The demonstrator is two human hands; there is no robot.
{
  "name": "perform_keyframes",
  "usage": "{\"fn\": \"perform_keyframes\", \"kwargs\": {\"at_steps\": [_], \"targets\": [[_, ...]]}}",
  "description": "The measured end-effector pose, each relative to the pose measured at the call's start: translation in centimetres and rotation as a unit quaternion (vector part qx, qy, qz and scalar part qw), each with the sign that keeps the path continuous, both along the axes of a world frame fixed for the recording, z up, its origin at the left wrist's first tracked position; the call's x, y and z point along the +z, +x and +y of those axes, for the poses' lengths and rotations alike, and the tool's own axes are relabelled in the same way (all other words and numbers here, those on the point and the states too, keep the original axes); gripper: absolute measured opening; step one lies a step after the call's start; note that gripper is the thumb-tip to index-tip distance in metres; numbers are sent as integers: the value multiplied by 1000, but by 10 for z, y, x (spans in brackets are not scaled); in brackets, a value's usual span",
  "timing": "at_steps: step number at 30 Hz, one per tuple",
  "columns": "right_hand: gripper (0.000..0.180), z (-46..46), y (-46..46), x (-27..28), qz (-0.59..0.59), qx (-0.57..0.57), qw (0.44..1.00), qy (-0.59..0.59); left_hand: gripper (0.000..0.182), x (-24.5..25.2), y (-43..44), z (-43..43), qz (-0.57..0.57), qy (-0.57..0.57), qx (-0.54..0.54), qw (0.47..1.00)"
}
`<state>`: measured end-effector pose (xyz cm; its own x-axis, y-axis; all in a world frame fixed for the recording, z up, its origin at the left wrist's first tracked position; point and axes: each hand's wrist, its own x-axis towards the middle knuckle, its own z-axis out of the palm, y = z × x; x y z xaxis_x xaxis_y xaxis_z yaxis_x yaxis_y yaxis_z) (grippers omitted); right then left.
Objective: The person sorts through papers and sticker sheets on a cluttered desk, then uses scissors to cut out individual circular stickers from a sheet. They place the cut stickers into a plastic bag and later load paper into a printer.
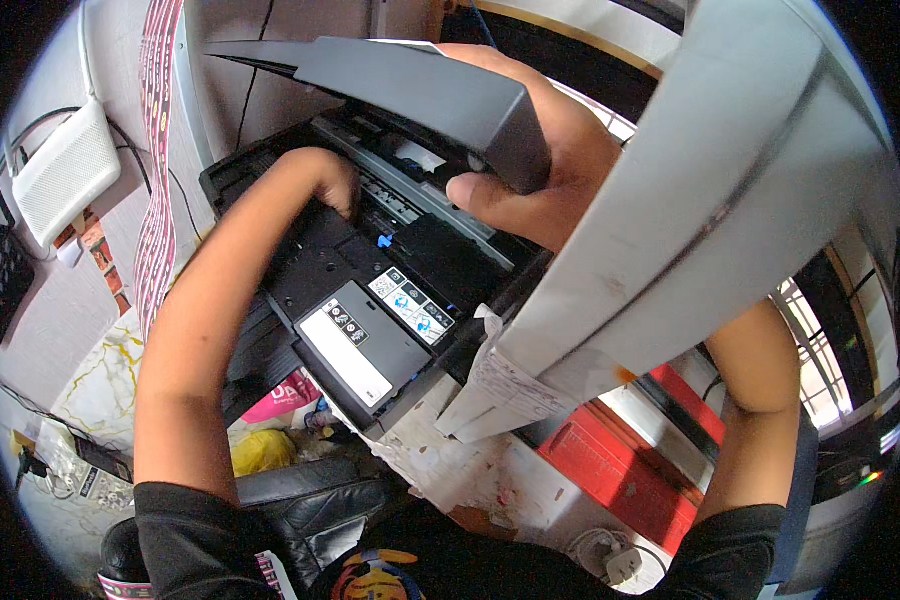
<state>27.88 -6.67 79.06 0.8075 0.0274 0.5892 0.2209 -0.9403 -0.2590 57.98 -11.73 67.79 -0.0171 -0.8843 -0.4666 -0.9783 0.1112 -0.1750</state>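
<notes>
An inkjet printer [375,262] with a black body lies before me, its inside exposed beneath a raised dark grey lid [420,90]. My right hand [555,165] grips the lid's near right corner, thumb below and fingers behind it. Inside the left half of the printer is my left hand [337,184], beside the metal rail; its fingertips are hidden, so whether it holds anything cannot be told. A blue tab [385,241] shows near the middle. Nearer me are an instruction sticker [416,304] and a grey cover [364,341] with a white label.
A large grey panel [667,187] rises at the right, partly across my right arm. A white router [67,172] is on the left wall, beside a hanging printed ribbon [157,172]. Lower right are a red box [615,472] and a white plug with cable [622,562]. A black chair [322,495] stands below.
</notes>
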Motion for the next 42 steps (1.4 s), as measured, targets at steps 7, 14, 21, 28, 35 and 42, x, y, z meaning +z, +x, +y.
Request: {"fn": "perform_keyframes", "kwargs": {"at_steps": [7,14,21,28,35,42], "targets": [[71,-5,-4,-1,36,-43,998,17,52,-3,3,-14,16,1,-6,1000],[58,5,-15,-9,21,-194,979,64,35,-4,2,-16,-62,-11,-35,997],[58,2,-16,-10,22,-200,974,102,32,21,1,8,-67,-50,-24,996],[73,3,-2,2,-13,-1,998,-56,45,90,16,81,236,-249,142,928],[78,11,16,-12,37,82,995,34,74,83,-13,155,773,-56,45,630],[96,14,25,-28,188,113,972,-82,39,30,-56,189,831,-257,284,404]]}}
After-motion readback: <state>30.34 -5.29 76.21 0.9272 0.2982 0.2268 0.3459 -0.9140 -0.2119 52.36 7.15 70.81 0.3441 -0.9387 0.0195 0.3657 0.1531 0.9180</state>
